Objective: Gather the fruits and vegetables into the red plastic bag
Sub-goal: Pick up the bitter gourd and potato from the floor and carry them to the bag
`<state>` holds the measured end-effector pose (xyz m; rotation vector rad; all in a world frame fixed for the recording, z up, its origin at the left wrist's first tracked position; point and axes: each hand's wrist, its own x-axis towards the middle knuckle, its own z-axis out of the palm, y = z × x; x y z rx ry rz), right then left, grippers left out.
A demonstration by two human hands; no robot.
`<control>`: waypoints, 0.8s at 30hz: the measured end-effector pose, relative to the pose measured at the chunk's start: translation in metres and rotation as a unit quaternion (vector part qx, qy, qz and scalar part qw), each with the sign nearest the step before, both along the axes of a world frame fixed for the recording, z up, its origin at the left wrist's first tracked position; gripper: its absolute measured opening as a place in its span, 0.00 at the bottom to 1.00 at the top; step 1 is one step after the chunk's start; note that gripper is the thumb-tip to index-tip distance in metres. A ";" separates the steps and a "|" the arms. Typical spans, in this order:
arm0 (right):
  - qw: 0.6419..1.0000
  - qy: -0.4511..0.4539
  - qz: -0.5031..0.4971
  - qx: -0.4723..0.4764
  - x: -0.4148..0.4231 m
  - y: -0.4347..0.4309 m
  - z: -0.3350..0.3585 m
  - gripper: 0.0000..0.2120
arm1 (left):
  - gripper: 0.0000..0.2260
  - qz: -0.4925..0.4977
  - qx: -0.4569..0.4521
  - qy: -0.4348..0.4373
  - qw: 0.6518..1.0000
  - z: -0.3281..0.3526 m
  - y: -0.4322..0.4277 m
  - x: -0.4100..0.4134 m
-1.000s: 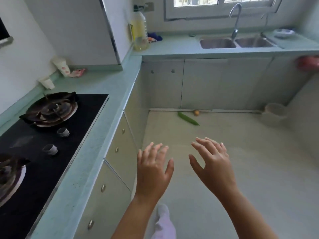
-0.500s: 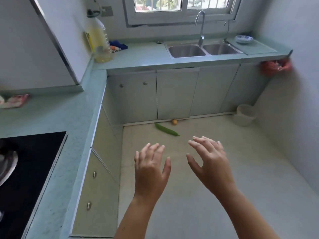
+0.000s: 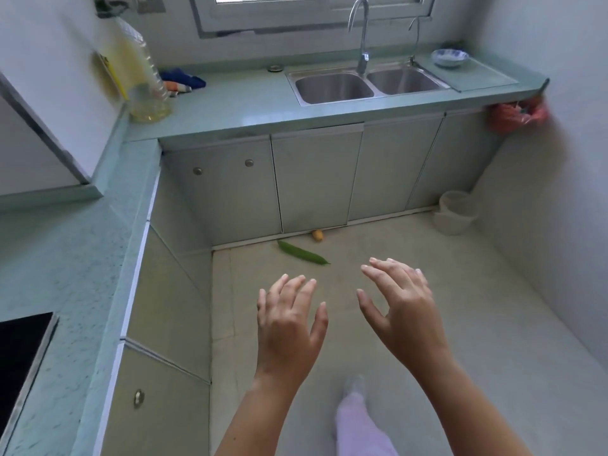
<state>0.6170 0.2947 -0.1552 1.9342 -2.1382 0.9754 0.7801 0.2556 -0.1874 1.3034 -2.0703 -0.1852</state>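
A: Kitchen floor (image 3: 411, 324), pale tile, bounded by cabinets (image 3: 316, 182). Locate the produce.

B: Green vegetable (image 3: 302, 253) and small orange fruit (image 3: 317, 235) lie at the floor's far edge, by the cabinet base. Left hand (image 3: 289, 324) and right hand (image 3: 399, 311) hover nearer, fingers spread, holding nothing.

A: Surroundings?

B: Red plastic bag (image 3: 516, 115) hangs under the counter's (image 3: 250, 106) right end; white bucket (image 3: 455, 212) below. Path unobstructed.

A: Orientation?

B: Vegetable's long axis runs diagonally, pointed tip toward near right.
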 end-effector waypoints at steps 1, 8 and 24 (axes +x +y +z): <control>1.000 -0.002 -0.003 -0.002 -0.010 -0.013 -0.002 0.18 | 0.18 -0.002 0.001 -0.003 1.000 -0.001 -0.013 -0.009; 0.999 -0.024 -0.020 -0.024 -0.096 -0.109 0.003 0.19 | 0.18 -0.018 -0.003 -0.008 1.000 0.007 -0.118 -0.094; 0.999 -0.019 -0.034 -0.034 -0.212 -0.240 -0.001 0.17 | 0.18 -0.031 0.007 0.012 0.999 0.011 -0.258 -0.214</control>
